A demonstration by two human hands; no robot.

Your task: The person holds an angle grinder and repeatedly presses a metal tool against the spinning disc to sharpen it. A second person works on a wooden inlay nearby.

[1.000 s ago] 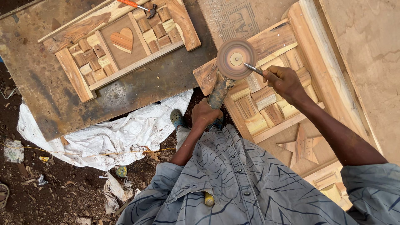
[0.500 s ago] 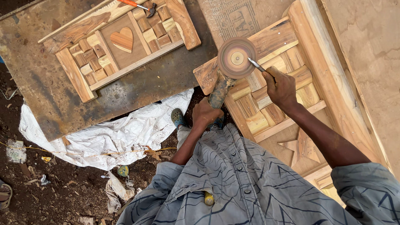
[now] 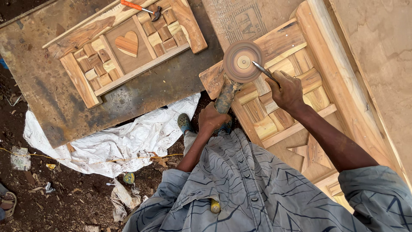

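**Head view: disc mounted on grinder, hub being worked with a thin tool**

Head camera looks straight down on both hands. Left hand (image 3: 211, 118) closed firmly around the body of the grinder (image 3: 225, 96), just at 7 o'clock from the round sanding disc (image 3: 242, 61). Right hand (image 3: 286, 88) clenched on a thin metal tool (image 3: 264, 71), with the tip touching the disc near its centre hub, coming from 4 o'clock. Hands well apart, each one clamped on its own thing. Cannot tell whether the disc is turning.

Grinder held above the upper left corner of the large wooden door panel (image 3: 309, 56), which lies at 2 o'clock in the picture.

Judged progress: disc already seated on the grinder, hub work not yet finished, since the tool is engaged there. No sanding contact with the wood at this moment. Large panel already fitted with small blocks and a star shape low down; surface looks rough, so probably much smoothing left.

At 11 o'clock, second panel with a heart inlay (image 3: 127, 44) resting on the dark tabletop (image 3: 51, 94), looks more complete. Orange-handled hammer (image 3: 139, 7) lying at its top edge. White sheet (image 3: 128, 141) on the ground at 8 o'clock.
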